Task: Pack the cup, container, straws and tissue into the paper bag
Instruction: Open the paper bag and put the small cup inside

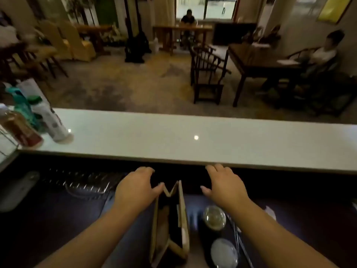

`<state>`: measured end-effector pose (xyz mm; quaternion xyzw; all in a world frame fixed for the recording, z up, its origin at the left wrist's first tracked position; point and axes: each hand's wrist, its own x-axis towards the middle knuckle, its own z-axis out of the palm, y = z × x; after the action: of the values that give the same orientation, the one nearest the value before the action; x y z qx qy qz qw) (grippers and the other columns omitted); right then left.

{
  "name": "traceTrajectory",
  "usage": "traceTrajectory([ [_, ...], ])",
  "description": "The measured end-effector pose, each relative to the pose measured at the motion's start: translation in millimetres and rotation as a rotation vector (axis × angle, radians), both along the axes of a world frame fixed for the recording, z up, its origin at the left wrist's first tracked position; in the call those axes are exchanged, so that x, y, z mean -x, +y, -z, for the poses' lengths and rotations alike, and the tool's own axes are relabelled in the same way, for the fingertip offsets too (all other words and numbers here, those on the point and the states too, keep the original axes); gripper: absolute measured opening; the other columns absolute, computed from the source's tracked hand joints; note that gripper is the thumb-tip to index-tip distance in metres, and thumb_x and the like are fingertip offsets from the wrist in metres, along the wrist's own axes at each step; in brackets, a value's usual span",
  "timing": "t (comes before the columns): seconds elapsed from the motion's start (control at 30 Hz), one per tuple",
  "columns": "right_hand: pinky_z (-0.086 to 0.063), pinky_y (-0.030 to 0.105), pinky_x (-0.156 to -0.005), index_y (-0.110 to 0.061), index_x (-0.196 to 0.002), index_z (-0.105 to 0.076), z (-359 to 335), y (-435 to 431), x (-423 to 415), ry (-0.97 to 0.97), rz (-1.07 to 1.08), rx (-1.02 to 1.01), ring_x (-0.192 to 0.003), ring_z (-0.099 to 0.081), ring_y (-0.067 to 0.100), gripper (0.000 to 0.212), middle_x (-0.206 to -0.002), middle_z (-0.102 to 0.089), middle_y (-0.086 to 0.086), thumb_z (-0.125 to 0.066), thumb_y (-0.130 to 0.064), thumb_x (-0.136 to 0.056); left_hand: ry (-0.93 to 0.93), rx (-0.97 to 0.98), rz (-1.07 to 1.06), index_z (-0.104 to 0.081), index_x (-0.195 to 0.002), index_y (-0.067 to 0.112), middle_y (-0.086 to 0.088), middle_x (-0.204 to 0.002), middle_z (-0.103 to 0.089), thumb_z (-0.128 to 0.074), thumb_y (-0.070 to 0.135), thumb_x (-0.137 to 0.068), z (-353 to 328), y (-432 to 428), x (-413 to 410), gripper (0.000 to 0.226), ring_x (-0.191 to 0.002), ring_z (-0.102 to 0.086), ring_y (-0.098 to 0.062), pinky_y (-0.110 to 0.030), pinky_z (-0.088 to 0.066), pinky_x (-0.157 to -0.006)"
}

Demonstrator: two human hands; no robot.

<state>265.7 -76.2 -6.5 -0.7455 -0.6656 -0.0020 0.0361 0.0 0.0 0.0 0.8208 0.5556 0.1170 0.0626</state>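
Note:
A brown paper bag (183, 215) stands on the dark lower counter, its mouth partly spread and narrow. My left hand (136, 187) hovers at the bag's left rim, thumb touching the far fold, fingers apart. My right hand (225, 185) is to the right of the bag, apart from it, fingers spread and holding nothing. Right of the bag stands a clear cup with a domed lid (214, 217). Nearer me is a round container with a white lid (224, 253). Thin straws (238, 241) lie beside them. A pale tissue (270, 212) shows past my right forearm.
A raised white counter ledge (193, 136) runs across just beyond my hands. Several bottles (48, 120) stand at its left end. A keyboard (83, 182) and a grey device (17, 190) lie on the dark counter at left. People sit at tables in the room beyond.

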Motion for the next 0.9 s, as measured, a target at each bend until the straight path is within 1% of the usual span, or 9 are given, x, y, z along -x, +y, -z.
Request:
traceTrajectory([
  [0.1,-0.052,0.041,-0.079,-0.023,-0.144,-0.042,47,-18,-1,0.031,0.059,0.193,-0.112,-0.053,0.031,0.072,-0.132,-0.052,0.005,-0.061,-0.059,-0.085,0.084,0.114,-0.054,-0.072,-0.108,0.028,0.001,-0.103,-0.078,-0.06,0.071,-0.081,41,-10,6,0.052,-0.097,-0.073,-0.025,-0.037,-0.058,-0.075],
  [0.17,-0.052,0.042,-0.083,-0.025,-0.149,-0.036,77,-32,-7,0.075,0.099,0.31,-0.115,-0.052,0.032,0.076,-0.137,-0.049,0.005,-0.063,-0.055,-0.083,0.089,0.189,-0.094,-0.071,-0.09,0.027,0.0,-0.089,-0.078,-0.06,0.07,-0.082,62,-19,10,0.046,-0.089,-0.073,-0.025,-0.035,-0.052,-0.066],
  [0.23,-0.053,0.045,-0.088,-0.026,-0.15,-0.033,97,-36,-12,0.129,0.136,0.391,-0.118,-0.051,0.035,0.081,-0.138,-0.046,0.006,-0.067,-0.054,-0.082,0.055,0.191,-0.112,-0.059,-0.066,0.024,0.001,-0.067,-0.07,-0.061,0.068,-0.082,80,-24,12,0.047,-0.07,-0.07,-0.022,-0.032,-0.046,-0.053],
  [0.3,-0.052,0.046,-0.089,-0.026,-0.146,-0.037,109,-39,-14,0.156,0.151,0.449,-0.116,-0.053,0.037,0.079,-0.135,-0.048,0.008,-0.07,-0.053,-0.08,0.017,0.179,-0.122,-0.049,-0.055,0.024,0.003,-0.05,-0.057,-0.059,0.066,-0.082,88,-29,12,0.051,-0.051,-0.057,-0.013,-0.028,-0.033,-0.042],
  [0.4,-0.053,0.043,-0.085,-0.023,-0.139,-0.042,124,-41,-13,0.163,0.163,0.489,-0.109,-0.058,0.039,0.075,-0.126,-0.05,0.011,-0.075,-0.047,-0.076,-0.017,0.138,-0.081,-0.048,-0.052,0.024,0.005,-0.046,-0.051,-0.054,0.065,-0.081,93,-32,9,0.05,-0.045,-0.047,-0.005,-0.024,-0.023,-0.04],
  [0.5,-0.054,0.044,-0.08,-0.023,-0.135,-0.042,135,-41,-11,0.162,0.171,0.462,-0.104,-0.059,0.04,0.075,-0.121,-0.049,0.012,-0.078,-0.044,-0.072,-0.047,0.149,-0.082,-0.051,-0.053,0.025,0.005,-0.047,-0.053,-0.052,0.067,-0.081,95,-33,7,0.05,-0.045,-0.048,-0.004,-0.024,-0.025,-0.04],
  [0.63,-0.055,0.047,-0.081,-0.025,-0.137,-0.041,138,-38,-9,0.191,0.188,0.469,-0.104,-0.056,0.037,0.08,-0.12,-0.043,0.012,-0.078,-0.044,-0.069,-0.093,0.181,-0.105,-0.053,-0.054,0.027,0.006,-0.049,-0.057,-0.052,0.07,-0.081,96,-33,8,0.051,-0.048,-0.053,-0.006,-0.025,-0.03,-0.042],
  [0.77,-0.055,0.043,-0.074,-0.023,-0.129,-0.043,116,-34,-4,0.17,0.187,0.495,-0.101,-0.057,0.035,0.081,-0.115,-0.042,0.009,-0.079,-0.048,-0.061,-0.133,0.176,-0.133,-0.056,-0.056,0.031,0.008,-0.05,-0.058,-0.051,0.071,-0.081,98,-33,13,0.047,-0.048,-0.053,-0.003,-0.023,-0.029,-0.042],
  [0.9,-0.051,0.038,-0.069,-0.028,-0.13,-0.041,58,-24,4,0.121,0.147,0.458,-0.097,-0.061,0.034,0.089,-0.109,-0.041,0.005,-0.077,-0.06,-0.056,-0.192,0.203,-0.146,-0.055,-0.055,0.032,0.009,-0.049,-0.058,-0.054,0.066,-0.08,98,-32,18,0.042,-0.047,-0.053,-0.002,-0.022,-0.029,-0.042],
])
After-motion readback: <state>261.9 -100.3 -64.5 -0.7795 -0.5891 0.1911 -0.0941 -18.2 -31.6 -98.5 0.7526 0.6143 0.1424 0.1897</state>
